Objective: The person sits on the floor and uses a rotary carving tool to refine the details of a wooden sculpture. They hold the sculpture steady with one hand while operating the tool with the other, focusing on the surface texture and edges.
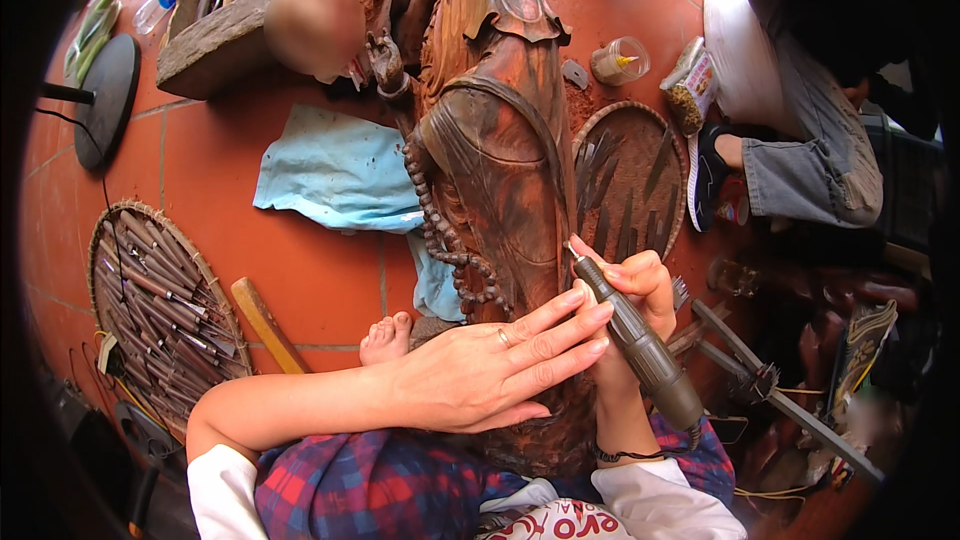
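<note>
A dark green, pen-shaped rotary carving tool (650, 350) is gripped in my right hand (647, 292), its thin metal tip pointing up and left at the wood. The tip meets or nearly meets the right edge of a carved wooden statue (500, 155), reddish brown with robe folds, which lies lengthwise in front of me. My left hand (505, 365) stretches across the statue's near end, palm down and fingers extended, with the fingertips beside the tool's front part. A carved bead string (440, 230) runs down the statue's left side.
Left stands a round basket (240, 325) of carving tools, near a wooden mallet handle (268, 325). A blue cloth (335, 170) lies left of the statue. Right are a flat woven tray (684, 175) of dark blades, a clear jar (620, 60) and another person's leg (810, 175).
</note>
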Action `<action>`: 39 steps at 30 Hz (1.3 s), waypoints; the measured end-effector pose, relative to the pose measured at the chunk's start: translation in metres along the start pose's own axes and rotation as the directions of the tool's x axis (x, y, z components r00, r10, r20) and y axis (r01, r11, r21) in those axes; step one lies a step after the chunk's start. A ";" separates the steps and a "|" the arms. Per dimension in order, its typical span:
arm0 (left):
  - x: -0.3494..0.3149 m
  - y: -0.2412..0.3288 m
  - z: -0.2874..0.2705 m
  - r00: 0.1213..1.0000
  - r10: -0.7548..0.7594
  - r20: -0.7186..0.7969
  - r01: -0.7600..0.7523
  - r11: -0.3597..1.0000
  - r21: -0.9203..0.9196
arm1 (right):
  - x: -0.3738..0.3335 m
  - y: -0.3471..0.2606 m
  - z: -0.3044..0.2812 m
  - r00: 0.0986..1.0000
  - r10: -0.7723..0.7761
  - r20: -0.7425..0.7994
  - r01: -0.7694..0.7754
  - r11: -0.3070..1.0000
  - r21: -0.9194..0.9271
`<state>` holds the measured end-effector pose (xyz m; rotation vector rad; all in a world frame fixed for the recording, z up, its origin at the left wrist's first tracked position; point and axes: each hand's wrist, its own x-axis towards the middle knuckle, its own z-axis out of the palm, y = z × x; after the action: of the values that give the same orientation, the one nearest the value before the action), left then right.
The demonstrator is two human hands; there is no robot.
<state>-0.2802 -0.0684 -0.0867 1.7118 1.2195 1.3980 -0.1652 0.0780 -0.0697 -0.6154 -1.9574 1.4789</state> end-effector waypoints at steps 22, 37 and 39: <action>0.010 -0.004 -0.008 1.000 0.029 -0.009 -0.028 0.996 0.086 | 0.018 -0.010 -0.002 0.994 0.071 0.079 -0.077 0.994 0.073; 0.006 -0.006 -0.005 0.998 0.062 0.013 -0.063 0.996 0.061 | 0.009 -0.006 -0.005 0.995 0.062 0.077 -0.064 0.998 0.022; 0.004 -0.005 -0.002 0.998 0.064 0.021 -0.065 0.996 0.062 | 0.005 -0.007 -0.007 0.994 0.072 0.078 -0.074 0.997 0.015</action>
<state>-0.2836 -0.0631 -0.0887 1.8179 1.2188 1.3910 -0.1634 0.0843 -0.0607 -0.6365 -1.9978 1.5846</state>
